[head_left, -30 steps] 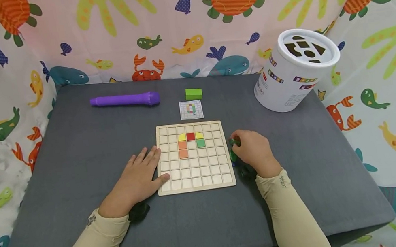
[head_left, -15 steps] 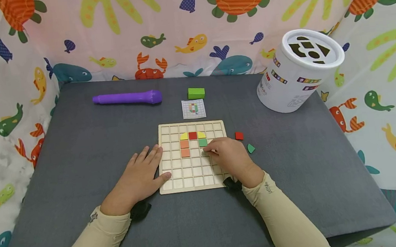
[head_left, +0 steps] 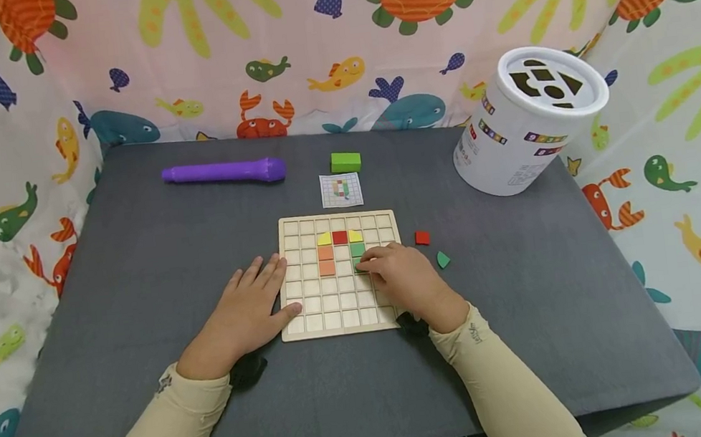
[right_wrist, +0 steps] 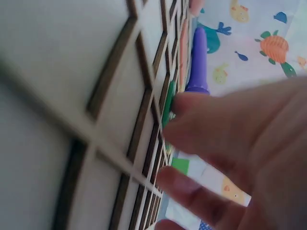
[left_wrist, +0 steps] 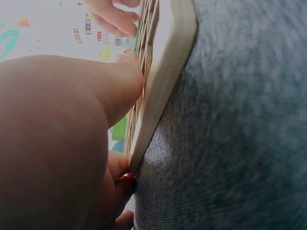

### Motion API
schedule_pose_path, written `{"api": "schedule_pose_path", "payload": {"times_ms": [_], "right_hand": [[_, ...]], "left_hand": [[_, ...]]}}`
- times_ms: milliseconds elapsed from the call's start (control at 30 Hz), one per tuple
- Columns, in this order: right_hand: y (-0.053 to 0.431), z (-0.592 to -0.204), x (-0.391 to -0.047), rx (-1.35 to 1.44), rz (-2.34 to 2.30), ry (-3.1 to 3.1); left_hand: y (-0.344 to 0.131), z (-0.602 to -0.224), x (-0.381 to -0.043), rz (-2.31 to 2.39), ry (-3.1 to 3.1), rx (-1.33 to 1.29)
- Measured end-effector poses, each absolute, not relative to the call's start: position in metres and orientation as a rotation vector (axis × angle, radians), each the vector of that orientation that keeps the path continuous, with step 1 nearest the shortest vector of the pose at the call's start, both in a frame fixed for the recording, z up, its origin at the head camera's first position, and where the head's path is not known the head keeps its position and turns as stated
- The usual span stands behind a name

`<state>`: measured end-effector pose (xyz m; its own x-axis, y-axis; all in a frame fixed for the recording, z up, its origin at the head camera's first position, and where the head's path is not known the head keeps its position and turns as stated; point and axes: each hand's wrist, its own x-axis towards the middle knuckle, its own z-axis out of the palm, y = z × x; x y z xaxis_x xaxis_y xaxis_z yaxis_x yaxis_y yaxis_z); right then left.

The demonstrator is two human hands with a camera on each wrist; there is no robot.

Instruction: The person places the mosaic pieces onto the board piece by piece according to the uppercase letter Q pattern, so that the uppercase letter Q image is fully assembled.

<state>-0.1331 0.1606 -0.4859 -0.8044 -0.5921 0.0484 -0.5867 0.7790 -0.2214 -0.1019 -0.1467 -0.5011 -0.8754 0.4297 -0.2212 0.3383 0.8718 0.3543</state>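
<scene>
A wooden grid board lies on the table. In its cells sit two yellow tiles, a red square tile, two orange tiles and a green square tile. My left hand rests with fingers spread along the board's left edge, thumb over the lower left cells. Just below that green square, my right hand pinches another green tile at its cell, the fingertips partly covering it. Beside the board on the right lie a loose red tile and a green rounded piece.
Behind the board are a printed pattern card and a light green block. A purple microphone-shaped stick lies at the back left. At the back right stands a white tub with shaped holes in its lid.
My right hand has moved left from beside the board onto it with the green tile, which now lies down at its cell. My left hand has stayed on the board's edge.
</scene>
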Motion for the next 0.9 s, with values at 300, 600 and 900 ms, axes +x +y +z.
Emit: {"api": "schedule_pose_path", "payload": {"times_ms": [300, 600, 900], "right_hand": [[0.169, -0.488, -0.134, -0.941, -0.564, 2.853], [0.182, -0.488, -0.14, -0.782, -0.748, 2.935], [0.207, -0.48, -0.148, -0.38, -0.887, 3.123]], "left_hand": [[-0.145, -0.504, -0.103, 0.426, 2.736, 0.563], [-0.145, -0.504, -0.105, 0.4, 2.747, 0.571], [-0.144, -0.501, -0.104, 0.385, 2.751, 0.574]]}}
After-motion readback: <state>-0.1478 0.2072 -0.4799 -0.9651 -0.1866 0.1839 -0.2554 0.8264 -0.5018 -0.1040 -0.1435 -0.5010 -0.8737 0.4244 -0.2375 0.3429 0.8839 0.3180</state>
